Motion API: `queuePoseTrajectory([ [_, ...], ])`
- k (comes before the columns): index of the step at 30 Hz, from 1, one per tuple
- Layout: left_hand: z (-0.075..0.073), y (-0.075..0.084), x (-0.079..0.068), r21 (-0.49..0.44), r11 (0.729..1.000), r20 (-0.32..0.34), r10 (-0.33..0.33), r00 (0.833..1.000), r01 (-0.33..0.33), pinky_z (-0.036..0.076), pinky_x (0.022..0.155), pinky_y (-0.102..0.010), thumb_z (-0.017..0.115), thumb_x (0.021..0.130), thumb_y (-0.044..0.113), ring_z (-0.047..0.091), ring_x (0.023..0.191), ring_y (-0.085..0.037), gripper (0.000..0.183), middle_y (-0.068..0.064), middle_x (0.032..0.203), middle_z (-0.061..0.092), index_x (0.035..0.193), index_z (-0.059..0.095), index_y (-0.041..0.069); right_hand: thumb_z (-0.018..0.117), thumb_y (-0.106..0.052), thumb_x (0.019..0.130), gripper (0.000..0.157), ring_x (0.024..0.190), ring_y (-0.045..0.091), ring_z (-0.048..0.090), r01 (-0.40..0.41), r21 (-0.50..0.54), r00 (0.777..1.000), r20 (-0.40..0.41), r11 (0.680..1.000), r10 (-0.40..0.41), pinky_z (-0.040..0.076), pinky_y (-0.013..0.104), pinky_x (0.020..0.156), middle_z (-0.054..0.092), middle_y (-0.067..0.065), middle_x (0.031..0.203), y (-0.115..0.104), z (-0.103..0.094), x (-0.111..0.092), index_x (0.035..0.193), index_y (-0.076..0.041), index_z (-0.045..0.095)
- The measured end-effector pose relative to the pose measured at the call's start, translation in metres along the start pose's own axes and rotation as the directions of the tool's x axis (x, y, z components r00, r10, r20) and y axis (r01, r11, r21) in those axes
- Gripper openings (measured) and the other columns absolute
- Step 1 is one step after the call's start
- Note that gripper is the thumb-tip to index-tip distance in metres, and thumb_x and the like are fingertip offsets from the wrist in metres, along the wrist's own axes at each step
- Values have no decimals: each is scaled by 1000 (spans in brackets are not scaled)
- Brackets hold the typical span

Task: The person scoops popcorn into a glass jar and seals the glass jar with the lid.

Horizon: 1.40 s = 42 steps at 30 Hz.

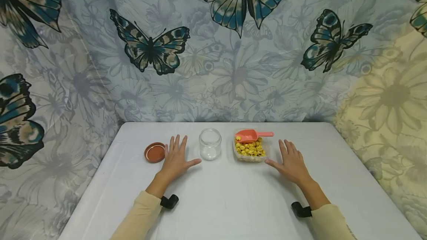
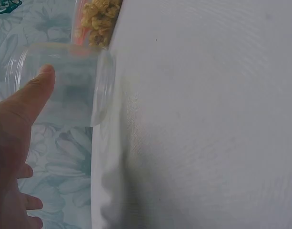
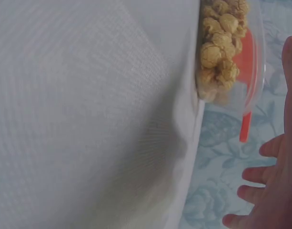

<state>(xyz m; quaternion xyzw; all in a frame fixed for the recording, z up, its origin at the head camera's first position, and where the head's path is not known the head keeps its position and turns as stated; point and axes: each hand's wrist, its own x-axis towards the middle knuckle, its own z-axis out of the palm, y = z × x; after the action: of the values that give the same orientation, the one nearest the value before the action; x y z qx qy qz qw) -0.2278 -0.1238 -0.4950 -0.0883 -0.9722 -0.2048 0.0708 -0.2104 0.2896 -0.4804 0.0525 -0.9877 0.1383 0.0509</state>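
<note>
in the head view, your left hand (image 1: 176, 160) and right hand (image 1: 293, 163) are spread, holding nothing. the clear jar (image 1: 210, 148) stands at centre; likely light, stiff and slippery, so grip round its body. right of centre, the scoop (image 1: 247, 136) on the popcorn tub (image 1: 250, 159) suits a handle pinch. left wrist: the jar, upper left, behind your thumb (image 2: 37, 88). right wrist: the tub, upper right, looks thin; hold its sides gently.

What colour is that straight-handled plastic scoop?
The scoop is coral red, seen best in the head view.
</note>
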Motion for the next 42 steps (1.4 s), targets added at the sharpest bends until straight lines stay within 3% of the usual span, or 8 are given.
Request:
queuePoseTrajectory([
  [6, -1, 1, 0, -97, 995, 25, -29, 999, 32, 11, 116, -69, 70, 75, 66, 7, 150, -43, 108, -23, 161, 17, 156, 22, 12, 58, -66, 85, 105, 140, 54, 19, 4, 9, 1000, 5, 1000, -4, 19, 73, 110, 21, 34, 154, -1, 0, 2, 152, 6, 20],
  [15, 0, 11, 8, -253, 967, 3, -31, 1000, 31, 8, 116, -68, 76, 76, 56, 5, 151, -42, 105, -22, 160, 18, 156, 23, 11, 59, -62, 88, 100, 139, 56, 20, 16, 35, 1000, -3, 999, -16, 21, 73, 108, 24, 35, 151, -1, -8, 2, 152, 6, 21],
  [27, -4, 22, 16, -348, 937, 7, -19, 1000, 20, 5, 120, -63, 77, 76, 54, 5, 151, -39, 107, -19, 163, 14, 156, 20, 12, 58, -56, 91, 93, 138, 55, 23, 21, 96, 1000, -12, 995, -20, 23, 74, 107, 25, 35, 150, -7, -13, 12, 152, 5, 22],
  [35, -7, 33, 21, -391, 920, -16, 21, 1000, -25, 6, 120, -63, 76, 77, 54, 6, 151, -39, 107, -19, 162, 15, 156, 20, 10, 61, -48, 92, 86, 138, 55, 23, 33, 165, 999, -5, 986, -33, 23, 76, 105, 24, 35, 151, -12, -15, 20, 152, 1, 24],
  [42, -11, 43, 25, -419, 907, -32, 37, 999, -47, 7, 123, -57, 78, 77, 50, 7, 152, -36, 105, -18, 162, 18, 156, 21, 9, 59, -48, 94, 84, 140, 55, 21, 23, 227, 999, 26, 974, -30, 24, 75, 106, 21, 34, 154, -16, -18, 26, 153, 0, 23],
])
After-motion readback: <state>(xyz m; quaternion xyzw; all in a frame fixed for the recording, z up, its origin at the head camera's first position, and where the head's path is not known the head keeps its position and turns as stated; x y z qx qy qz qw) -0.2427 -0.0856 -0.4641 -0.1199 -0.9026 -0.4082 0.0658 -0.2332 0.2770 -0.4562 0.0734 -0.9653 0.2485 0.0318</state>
